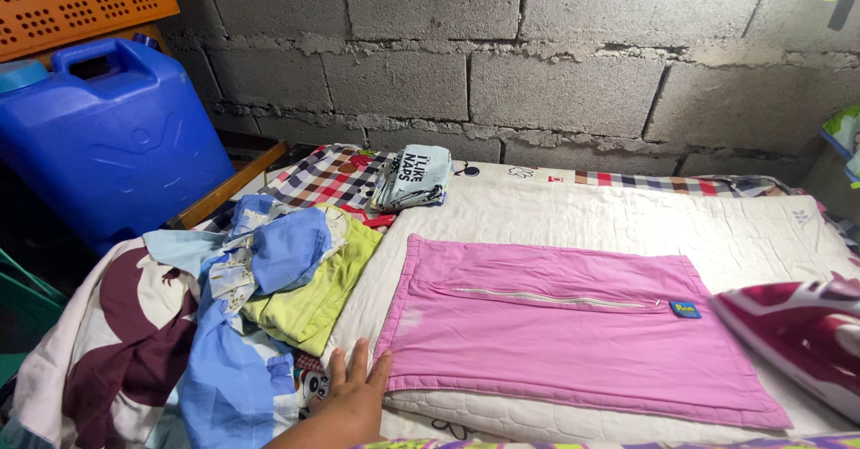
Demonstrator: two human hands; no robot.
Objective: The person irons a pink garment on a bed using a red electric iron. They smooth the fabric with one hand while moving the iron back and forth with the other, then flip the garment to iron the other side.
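A pink zippered pillowcase (573,333) lies spread flat on a white quilted pad (627,216). My left hand (354,391) rests at the front, fingers apart, its fingertips touching the pillowcase's near left corner and holding nothing. My right hand is out of sight. A dark red and white clothes iron (797,333) sits at the right edge, partly over the pillowcase's right end.
A heap of blue and lime-green clothes (269,279) lies left of the pad. A folded pale blue cloth (414,177) sits on checked fabric at the back. A big blue water jug (107,136) stands at the left; a block wall (537,55) rises behind.
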